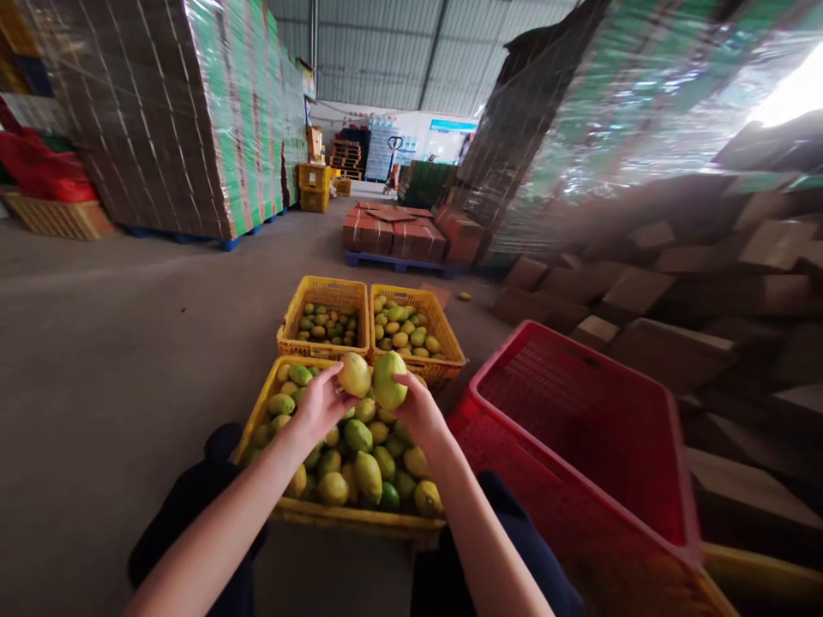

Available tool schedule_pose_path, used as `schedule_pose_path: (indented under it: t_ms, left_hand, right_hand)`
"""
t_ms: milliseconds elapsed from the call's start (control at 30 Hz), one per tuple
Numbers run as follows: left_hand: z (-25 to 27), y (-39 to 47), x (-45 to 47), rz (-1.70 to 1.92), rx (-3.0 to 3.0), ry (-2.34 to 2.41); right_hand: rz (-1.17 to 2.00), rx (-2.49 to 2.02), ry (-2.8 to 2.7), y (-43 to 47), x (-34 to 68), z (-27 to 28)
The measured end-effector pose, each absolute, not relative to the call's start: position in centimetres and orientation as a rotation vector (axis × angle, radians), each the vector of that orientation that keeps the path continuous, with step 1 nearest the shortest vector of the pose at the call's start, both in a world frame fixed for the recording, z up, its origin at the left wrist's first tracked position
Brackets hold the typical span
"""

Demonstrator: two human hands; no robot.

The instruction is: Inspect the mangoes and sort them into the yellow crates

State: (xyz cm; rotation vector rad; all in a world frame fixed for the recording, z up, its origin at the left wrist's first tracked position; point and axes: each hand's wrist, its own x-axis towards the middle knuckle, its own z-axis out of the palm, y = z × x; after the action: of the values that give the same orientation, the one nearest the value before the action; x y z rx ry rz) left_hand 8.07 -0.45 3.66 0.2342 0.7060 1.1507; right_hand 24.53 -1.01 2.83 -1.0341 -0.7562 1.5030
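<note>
Head view, looking down past dark trousers (pixel 199 493) to a yellow front crate (pixel 347 514) set between the knees, filled with mixed fruit (pixel 358 435) in greens and yellows. Above that crate, holding up two pieces side by side: pinching a yellow fruit (pixel 354 374) between thumb and fingers of the left hand (pixel 320 401), and gripping a green fruit (pixel 389 381), upright, in the right hand (pixel 419 411). Cannot tell whether touching each other or just short of it. Beside the right knee, a large red crate (pixel 514 454). Just beyond the front crate, two more yellow ones, side by side: a left crate (pixel 331 293) with small fruit (pixel 327 321) lying low inside, and a right crate (pixel 448 330) with larger fruit (pixel 408 326). Past the red crate, to the right, a jumbled heap of cartons (pixel 649 351), partly blurred. Farther ahead, reddish-brown boxes (pixel 417 240) on a blue pallet (pixel 399 261). Flanking the aisle, a left stack (pixel 237 111) and a right stack (pixel 559 137), both wrapped in clear film. Deeper in, yellow bins (pixel 315 177), a pallet jack (pixel 392 158) and, high at the back, a blue sign (pixel 452 125) below grey metal sheeting (pixel 386 56).
</note>
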Motion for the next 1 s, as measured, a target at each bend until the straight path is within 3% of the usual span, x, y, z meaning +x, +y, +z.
schedule_pose_path:
  t_ms: [433,633,1000]
  left_hand:
    - [0.5,-0.3,8.0,1.118,0.474,1.104]
    - [-0.2,-0.3,8.2,0.755,0.575,1.165]
    - [1.5,0.1,7.8,0.88,0.573,1.06]
  right_hand:
    - [1.841,-1.33,-0.57,-1.9,23.0,2.7]
    - [1.838,-1.36,-0.477,-1.7,23.7,3.5]
    - [1.644,-1.284,-0.48,-1.9,23.9,2.8]
